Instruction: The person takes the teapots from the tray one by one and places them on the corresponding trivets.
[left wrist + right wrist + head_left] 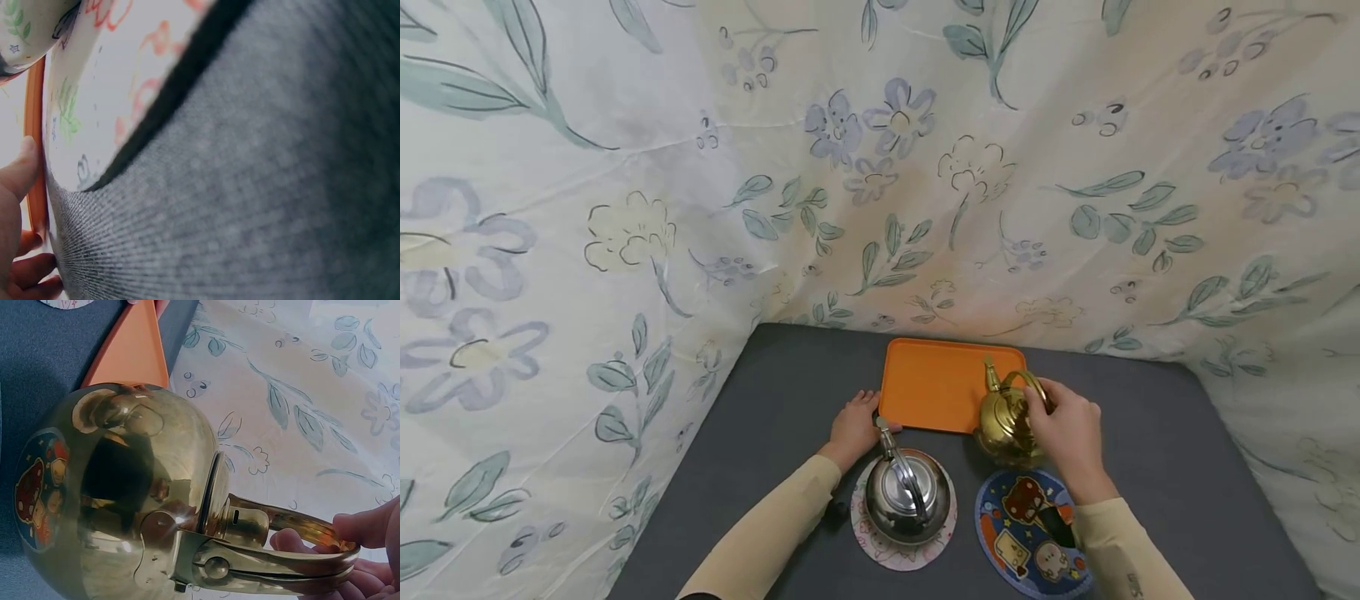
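Observation:
My right hand (1070, 429) grips the arched handle of a shiny gold kettle (1006, 425). In the head view the kettle overlaps the near right corner of an orange tray (932, 383); in the right wrist view its body (125, 487) mirrors the surroundings. My left hand (852, 429) holds the tray's near left corner, thumb along the front edge and fingers at the side. The left wrist view shows the thumb (25, 165) against the tray's rim (36, 112). A silver kettle (907, 497) stands on a pink-white round mat (898, 560), just right of my left forearm.
A blue round mat (1011, 546) with cartoon figures lies in front of the gold kettle, partly behind my right sleeve. The dark grey table (790, 375) meets floral cloth walls (865, 167) at the back and both sides.

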Demonstrator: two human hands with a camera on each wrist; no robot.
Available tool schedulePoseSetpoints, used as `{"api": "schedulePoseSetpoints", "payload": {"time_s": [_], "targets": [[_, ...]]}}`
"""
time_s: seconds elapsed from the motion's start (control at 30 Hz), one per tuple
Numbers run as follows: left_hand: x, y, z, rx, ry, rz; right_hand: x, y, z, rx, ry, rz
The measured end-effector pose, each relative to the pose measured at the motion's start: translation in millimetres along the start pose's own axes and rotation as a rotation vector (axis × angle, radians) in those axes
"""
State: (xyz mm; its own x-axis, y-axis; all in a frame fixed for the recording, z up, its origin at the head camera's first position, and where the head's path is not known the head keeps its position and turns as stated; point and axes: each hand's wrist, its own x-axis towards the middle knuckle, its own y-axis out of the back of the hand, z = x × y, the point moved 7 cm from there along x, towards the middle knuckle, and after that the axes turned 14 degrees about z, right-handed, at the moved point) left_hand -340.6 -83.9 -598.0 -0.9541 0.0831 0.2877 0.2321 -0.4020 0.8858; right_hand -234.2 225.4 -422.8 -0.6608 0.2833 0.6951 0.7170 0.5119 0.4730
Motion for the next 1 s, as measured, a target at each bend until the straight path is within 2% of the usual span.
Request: {"api": "schedulePoseSetpoints", "payload": {"time_s": [0.4,0.7,1.0], "targets": [[2.4,-0.1,-0.1,0.02,0.011,-0.023,-3,8,-5,0.013,-0.01,0.002],[2.2,1.0,-0.3,-0.011,0.023,-0.023,-9,18,-5,0.015,-0.002,0.009],[0.2,2.6,2.5,0.023,0.018,-0.031,-16,31,-3,-0.007,-0.005,0.031]]}}
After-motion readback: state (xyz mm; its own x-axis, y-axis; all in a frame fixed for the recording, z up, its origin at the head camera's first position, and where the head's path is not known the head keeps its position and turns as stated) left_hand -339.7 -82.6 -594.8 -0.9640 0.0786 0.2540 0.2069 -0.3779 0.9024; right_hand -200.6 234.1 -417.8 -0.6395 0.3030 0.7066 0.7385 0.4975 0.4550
